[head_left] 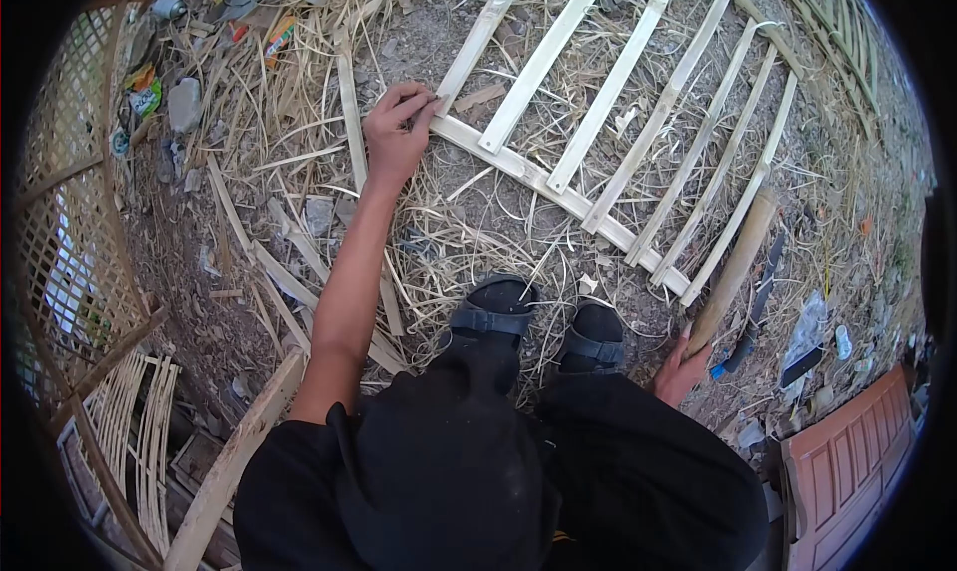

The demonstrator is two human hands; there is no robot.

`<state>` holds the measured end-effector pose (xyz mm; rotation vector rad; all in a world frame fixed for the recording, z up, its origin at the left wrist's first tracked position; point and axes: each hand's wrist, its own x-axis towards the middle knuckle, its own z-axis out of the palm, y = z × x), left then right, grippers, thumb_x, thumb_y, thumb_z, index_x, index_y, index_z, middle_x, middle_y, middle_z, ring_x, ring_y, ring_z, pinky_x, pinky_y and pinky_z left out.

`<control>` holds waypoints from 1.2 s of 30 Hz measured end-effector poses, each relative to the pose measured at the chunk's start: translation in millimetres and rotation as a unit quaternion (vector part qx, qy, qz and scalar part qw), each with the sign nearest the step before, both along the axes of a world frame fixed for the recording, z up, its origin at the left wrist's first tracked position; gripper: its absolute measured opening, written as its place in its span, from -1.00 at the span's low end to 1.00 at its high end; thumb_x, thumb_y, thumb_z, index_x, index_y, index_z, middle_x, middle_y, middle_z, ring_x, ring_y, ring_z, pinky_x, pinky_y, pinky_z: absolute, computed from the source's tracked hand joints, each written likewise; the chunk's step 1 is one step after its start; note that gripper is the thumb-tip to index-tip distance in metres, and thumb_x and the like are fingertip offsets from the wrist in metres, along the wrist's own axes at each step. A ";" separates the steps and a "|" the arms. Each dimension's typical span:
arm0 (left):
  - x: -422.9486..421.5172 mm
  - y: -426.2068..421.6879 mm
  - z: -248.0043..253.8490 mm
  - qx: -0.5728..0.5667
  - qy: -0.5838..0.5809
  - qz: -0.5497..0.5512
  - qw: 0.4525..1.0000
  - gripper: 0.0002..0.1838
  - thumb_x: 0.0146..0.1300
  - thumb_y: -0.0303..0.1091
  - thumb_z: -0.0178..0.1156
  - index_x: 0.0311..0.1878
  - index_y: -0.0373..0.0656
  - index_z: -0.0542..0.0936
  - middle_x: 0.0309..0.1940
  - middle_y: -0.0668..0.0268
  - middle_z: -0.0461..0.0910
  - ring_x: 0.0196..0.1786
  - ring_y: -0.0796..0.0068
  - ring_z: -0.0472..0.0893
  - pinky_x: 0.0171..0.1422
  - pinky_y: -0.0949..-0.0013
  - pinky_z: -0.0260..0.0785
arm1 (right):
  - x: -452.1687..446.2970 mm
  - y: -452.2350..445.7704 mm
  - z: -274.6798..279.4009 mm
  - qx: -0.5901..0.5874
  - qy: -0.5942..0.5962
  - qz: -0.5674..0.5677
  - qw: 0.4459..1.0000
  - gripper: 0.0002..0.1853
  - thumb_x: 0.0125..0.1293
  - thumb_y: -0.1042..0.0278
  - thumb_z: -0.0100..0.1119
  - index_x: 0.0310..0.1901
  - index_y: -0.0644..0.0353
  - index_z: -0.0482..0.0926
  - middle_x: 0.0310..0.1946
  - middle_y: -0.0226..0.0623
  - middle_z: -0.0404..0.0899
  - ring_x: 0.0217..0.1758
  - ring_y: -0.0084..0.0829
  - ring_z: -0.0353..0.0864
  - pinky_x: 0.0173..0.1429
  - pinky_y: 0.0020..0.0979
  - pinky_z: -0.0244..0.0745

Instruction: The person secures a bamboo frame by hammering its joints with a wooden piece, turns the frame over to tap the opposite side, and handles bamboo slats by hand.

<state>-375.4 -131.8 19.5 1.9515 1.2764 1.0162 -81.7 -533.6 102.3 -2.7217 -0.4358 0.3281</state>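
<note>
My left hand [399, 127] is closed in a pinch at the left corner of a bamboo slat frame [538, 177]. Whatever sits between its fingertips is too small to make out. One long crosspiece of the frame lies across the ground, with several pale slats [613, 82] resting over it and running away from me. My right hand [681, 372] grips the lower end of a thick round wooden stick [736, 267], which slants up beside the rightmost slat. A dark long blade [763, 302] lies just right of the stick.
Bamboo shavings [478, 202] cover the ground around my sandals [493, 312]. Lattice panels [75, 172] stand at the left, with a long plank [239, 461] near my left elbow. A dark phone-like object [800, 367] and a brown panelled board [852, 461] lie at the right.
</note>
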 end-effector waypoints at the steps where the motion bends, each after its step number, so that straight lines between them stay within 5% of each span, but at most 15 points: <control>1: -1.1 1.6 -2.8 0.017 0.000 -0.008 1.000 -0.83 0.17 -0.62 0.43 -0.15 -0.31 0.78 -0.21 0.20 0.73 -0.17 0.40 0.71 -0.07 0.39 0.55 | 2.3 5.3 7.8 -0.002 0.019 -0.013 1.000 -0.52 0.54 0.09 0.18 0.14 0.43 0.46 -0.26 0.06 0.57 -0.22 -0.06 0.53 -0.04 -0.11 0.44; 5: 0.3 -1.8 -7.5 0.053 0.003 0.001 0.999 -0.85 0.16 -0.61 0.42 -0.18 -0.29 0.78 -0.21 0.20 0.73 -0.20 0.33 0.74 -0.11 0.36 0.58 | 16.2 21.2 29.0 0.010 -0.020 0.033 0.999 -0.57 0.54 0.13 0.19 0.11 0.42 0.48 -0.37 -0.02 0.58 -0.35 -0.17 0.54 -0.18 -0.16 0.46; 10: 3.1 -3.2 -6.5 0.064 0.008 0.007 0.998 -0.84 0.15 -0.62 0.42 -0.18 -0.30 0.77 -0.20 0.19 0.74 -0.20 0.32 0.75 -0.10 0.35 0.59 | 3.2 81.2 74.2 0.052 0.189 0.079 0.977 -0.45 0.50 0.25 0.22 0.39 0.31 0.32 -0.33 -0.06 0.65 -0.37 -0.31 0.61 -0.20 -0.24 0.54; 15: 1.3 -2.2 -11.1 0.062 0.005 0.001 0.998 -0.84 0.16 -0.62 0.41 -0.17 -0.30 0.77 -0.20 0.17 0.74 -0.19 0.31 0.75 -0.10 0.35 0.60 | -19.5 144.9 67.8 0.041 0.245 0.300 0.921 -0.29 0.50 0.28 0.23 0.59 -0.05 0.18 -0.07 0.10 0.70 -0.18 -0.17 0.75 -0.08 -0.20 0.61; 17: 0.0 -2.8 -12.4 0.062 0.001 0.004 0.998 -0.81 0.17 -0.63 0.40 -0.13 -0.32 0.77 -0.19 0.18 0.75 -0.16 0.36 0.75 -0.05 0.38 0.58 | -33.0 155.0 49.3 0.134 0.227 0.436 0.860 -0.24 0.47 0.24 0.26 0.62 -0.13 0.15 -0.07 0.12 0.68 -0.17 -0.04 0.74 -0.08 -0.11 0.60; 24: 1.8 -3.2 -10.0 0.101 0.023 0.008 0.995 -0.83 0.14 -0.63 0.40 -0.17 -0.30 0.77 -0.20 0.16 0.73 -0.18 0.28 0.75 -0.09 0.34 0.61 | -58.3 176.6 29.1 0.090 0.252 0.484 0.833 -0.28 0.49 0.16 0.22 0.61 -0.30 0.17 -0.32 0.08 0.59 -0.28 0.09 0.69 -0.13 -0.01 0.57; 34: 2.7 -5.8 -11.1 0.085 0.002 0.002 0.996 -0.84 0.13 -0.65 0.39 -0.19 -0.31 0.76 -0.22 0.18 0.72 -0.20 0.29 0.73 -0.10 0.34 0.58 | -65.0 190.3 32.2 0.068 0.242 0.464 0.849 -0.27 0.49 0.17 0.23 0.62 -0.26 0.17 -0.28 0.07 0.63 -0.29 0.06 0.69 -0.15 -0.04 0.59; 36: 1.6 -7.7 -10.9 0.082 0.008 0.012 0.996 -0.82 0.14 -0.63 0.41 -0.17 -0.30 0.79 -0.18 0.16 0.75 -0.13 0.32 0.76 0.01 0.35 0.59 | -70.1 192.4 39.5 0.192 0.218 0.447 0.846 -0.26 0.48 0.22 0.25 0.61 -0.19 0.18 -0.27 0.03 0.63 -0.29 0.03 0.69 -0.14 -0.06 0.59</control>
